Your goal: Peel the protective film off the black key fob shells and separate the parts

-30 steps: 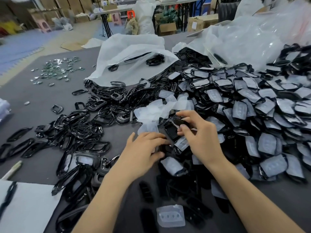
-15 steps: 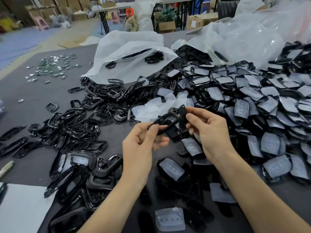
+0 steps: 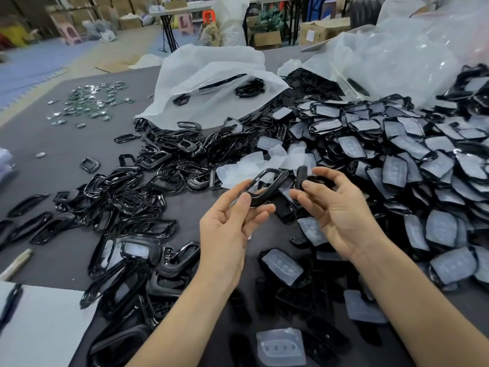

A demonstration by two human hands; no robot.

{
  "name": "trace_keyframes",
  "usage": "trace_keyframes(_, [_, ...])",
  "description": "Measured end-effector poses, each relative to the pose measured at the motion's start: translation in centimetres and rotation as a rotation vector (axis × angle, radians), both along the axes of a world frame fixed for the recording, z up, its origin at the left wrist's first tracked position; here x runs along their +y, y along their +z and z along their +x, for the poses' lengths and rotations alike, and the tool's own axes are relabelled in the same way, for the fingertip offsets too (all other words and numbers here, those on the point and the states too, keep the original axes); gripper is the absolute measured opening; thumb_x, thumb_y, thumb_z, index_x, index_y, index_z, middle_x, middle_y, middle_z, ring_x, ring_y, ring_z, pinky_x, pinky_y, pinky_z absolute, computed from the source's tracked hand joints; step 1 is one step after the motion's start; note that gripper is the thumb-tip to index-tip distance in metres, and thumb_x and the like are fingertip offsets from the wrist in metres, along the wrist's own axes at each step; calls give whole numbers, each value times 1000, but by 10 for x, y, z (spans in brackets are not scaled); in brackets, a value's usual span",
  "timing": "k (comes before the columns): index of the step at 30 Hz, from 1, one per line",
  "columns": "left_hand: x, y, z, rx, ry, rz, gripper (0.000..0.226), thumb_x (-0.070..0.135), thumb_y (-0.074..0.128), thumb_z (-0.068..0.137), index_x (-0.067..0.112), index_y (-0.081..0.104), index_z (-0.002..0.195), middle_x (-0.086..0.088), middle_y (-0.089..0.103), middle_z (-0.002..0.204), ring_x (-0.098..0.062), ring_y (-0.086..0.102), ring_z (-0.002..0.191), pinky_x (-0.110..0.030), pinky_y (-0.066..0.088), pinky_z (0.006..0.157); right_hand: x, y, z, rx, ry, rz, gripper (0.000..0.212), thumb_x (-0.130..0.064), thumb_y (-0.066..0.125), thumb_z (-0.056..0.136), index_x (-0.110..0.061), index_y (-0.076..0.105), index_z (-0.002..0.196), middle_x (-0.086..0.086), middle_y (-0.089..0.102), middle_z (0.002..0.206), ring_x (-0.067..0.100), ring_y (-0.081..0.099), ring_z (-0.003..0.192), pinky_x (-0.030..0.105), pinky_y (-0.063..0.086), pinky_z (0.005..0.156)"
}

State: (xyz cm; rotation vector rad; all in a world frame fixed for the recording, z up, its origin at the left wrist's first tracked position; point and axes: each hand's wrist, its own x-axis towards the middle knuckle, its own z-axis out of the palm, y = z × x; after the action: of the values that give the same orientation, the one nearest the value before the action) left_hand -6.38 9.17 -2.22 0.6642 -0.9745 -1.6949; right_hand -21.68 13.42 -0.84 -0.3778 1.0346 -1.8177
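While the left hand (image 3: 227, 229) pinches the up-right-slanting black frame (image 3: 281, 180) and the right hand (image 3: 341, 215) pinches a small black piece (image 3: 301, 174), both hang right of the frame pile (image 3: 137, 197), the left nearer.

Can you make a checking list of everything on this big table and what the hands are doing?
Surface: grey table, mostly covered.
Job's things: film-covered shells heaped right; bare black frames heaped left; peeled films between.
Clutter: white bag, metal bits, white paper.
Hands: left hand pinches a black frame; right hand pinches a small black part.
Cables: nothing seen.
Surroundings: cardboard boxes, pink stool behind.
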Motion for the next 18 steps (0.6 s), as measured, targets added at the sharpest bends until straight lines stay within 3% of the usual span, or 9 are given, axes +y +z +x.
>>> trace_keyframes(5, [-1,-1,-2,13,-3,21,25,16,59,78,10,68,101,-2,75,84,-15,72,67,-16,54,60,0,2,2,111,79,48,11,0,60,86,-9,60,91,-2,63,60,11,59,46,19,50,44])
trace_keyframes(18, [-2,-3,-1,-3,5,28,20,16,62,77,15,73,94,-5,74,83,-17,72,67,-16,54,60,-2,-2,2,34,84,21,14,11,55,85,1,64,88,6,66,66,11,64,58,18,55,58])
